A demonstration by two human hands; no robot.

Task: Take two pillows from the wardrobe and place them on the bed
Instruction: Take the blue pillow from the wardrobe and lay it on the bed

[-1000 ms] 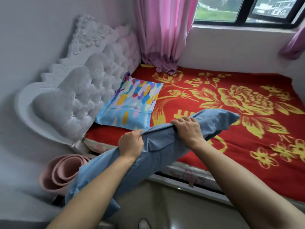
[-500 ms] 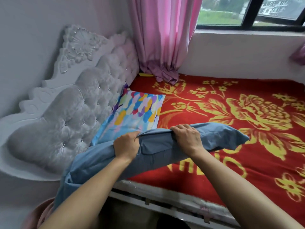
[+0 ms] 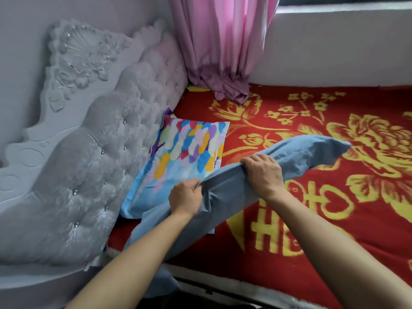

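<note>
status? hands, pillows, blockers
Both hands, left and right, gripping blue pillow above bed. Patterned pillow already down by headboard. Nothing blocking.

Head view — looking down, close over bed [image 3: 289, 253].

A home bedroom. Both grips close on a blue pillow [image 3: 234, 188] over a bed [image 3: 312, 253] spread with a red blanket patterned in yellow flowers. Left of the grips rises a tufted grey headboard [image 3: 93, 175], with a multicoloured pillow [image 3: 185, 157] lying against it. Beyond the grips, pink curtains [image 3: 223, 47] hang below a window sill [image 3: 343, 12].
</note>
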